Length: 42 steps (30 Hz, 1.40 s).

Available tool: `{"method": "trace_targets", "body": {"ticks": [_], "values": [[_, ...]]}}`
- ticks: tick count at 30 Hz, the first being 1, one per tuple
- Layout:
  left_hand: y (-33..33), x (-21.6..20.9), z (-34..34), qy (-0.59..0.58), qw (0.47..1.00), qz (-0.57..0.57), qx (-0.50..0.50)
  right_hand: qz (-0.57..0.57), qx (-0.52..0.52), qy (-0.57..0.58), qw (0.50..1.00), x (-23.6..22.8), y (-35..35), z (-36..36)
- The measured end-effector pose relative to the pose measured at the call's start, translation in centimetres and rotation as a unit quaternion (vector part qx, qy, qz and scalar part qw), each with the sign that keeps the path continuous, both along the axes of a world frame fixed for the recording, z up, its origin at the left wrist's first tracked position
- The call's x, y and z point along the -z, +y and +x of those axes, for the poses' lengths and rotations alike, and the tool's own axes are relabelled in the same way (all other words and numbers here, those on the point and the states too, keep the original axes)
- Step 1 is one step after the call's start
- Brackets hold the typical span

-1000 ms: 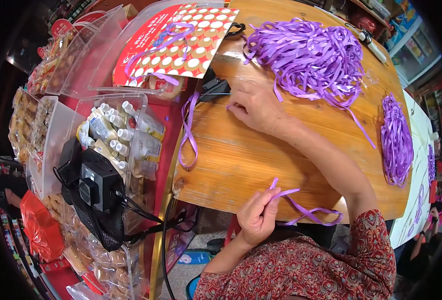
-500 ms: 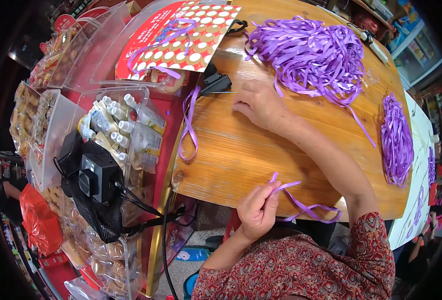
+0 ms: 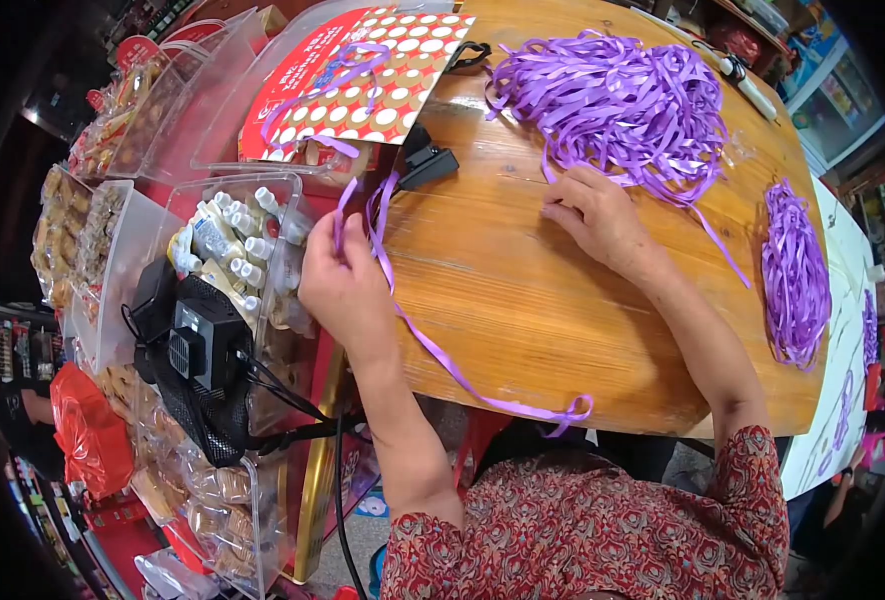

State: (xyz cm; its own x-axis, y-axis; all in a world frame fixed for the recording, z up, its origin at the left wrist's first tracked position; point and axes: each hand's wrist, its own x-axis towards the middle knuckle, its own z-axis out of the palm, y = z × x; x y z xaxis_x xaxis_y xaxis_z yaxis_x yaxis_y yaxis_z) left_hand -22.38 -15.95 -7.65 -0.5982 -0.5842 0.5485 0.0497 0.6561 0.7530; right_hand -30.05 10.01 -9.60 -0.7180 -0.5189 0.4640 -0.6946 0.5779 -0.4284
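My left hand (image 3: pixel 348 290) is closed in a pinch on a purple ribbon (image 3: pixel 443 358), over the table's left edge. One end stands up past my fingertips, while the rest trails across the wood to a curled end at the near edge. Another purple ribbon (image 3: pixel 383 215) hangs beside that hand, by a small black device (image 3: pixel 429 162). My right hand (image 3: pixel 600 217) has its fingers curled together at the lower edge of a large heap of purple ribbons (image 3: pixel 613 110). Whatever its fingertips may hold is hidden.
A smaller ribbon bundle (image 3: pixel 795 275) lies at the table's right. Red-and-gold dotted card (image 3: pixel 393 95) with ribbon on it rests at the far left. Left of the table stand a clear bin of white-capped pouches (image 3: pixel 238 235), a black boxy device (image 3: pixel 203 345) with cables and packaged snacks (image 3: pixel 225 500).
My left hand has swung from the near edge up to the far left, drawing the ribbon out along the table. My right hand has moved right, from near the black device to the heap.
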Motion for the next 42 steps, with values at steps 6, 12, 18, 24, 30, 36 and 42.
{"method": "trace_targets", "body": {"ticks": [6, 12, 18, 24, 30, 36, 42], "values": [[0.1, 1.0, -3.4, -0.151, 0.983, -0.100, 0.006, -0.019, 0.001, 0.019, 1.000, 0.4, 0.3, 0.5], [0.0, 0.7, -3.9, -0.189, 0.981, -0.015, 0.028, -0.060, -0.017, 0.044, 0.997, 0.5, 1.1, 0.5], [4.3, -4.7, 0.8, -0.012, 0.924, 0.316, 0.214, -0.076, -0.013, -0.031, 0.997, -0.1, 1.9, 0.7], [8.8, -7.3, 2.6, -0.048, 0.914, 0.267, 0.301, -0.373, -0.137, -0.399, 0.827, -5.3, 3.0, 3.9], [15.2, -9.9, 2.2, -0.025, 0.921, 0.147, 0.361, -0.353, -0.145, -0.432, 0.817, -8.0, 6.2, 7.1], [19.5, -10.6, 2.1, 0.000, 0.911, 0.084, 0.404, -0.353, -0.161, -0.437, 0.812, -8.3, 10.6, 8.8], [20.9, -8.7, 2.6, -0.025, 0.905, 0.074, 0.418, -0.316, -0.074, -0.325, 0.888, -7.6, 14.6, 10.2]]}}
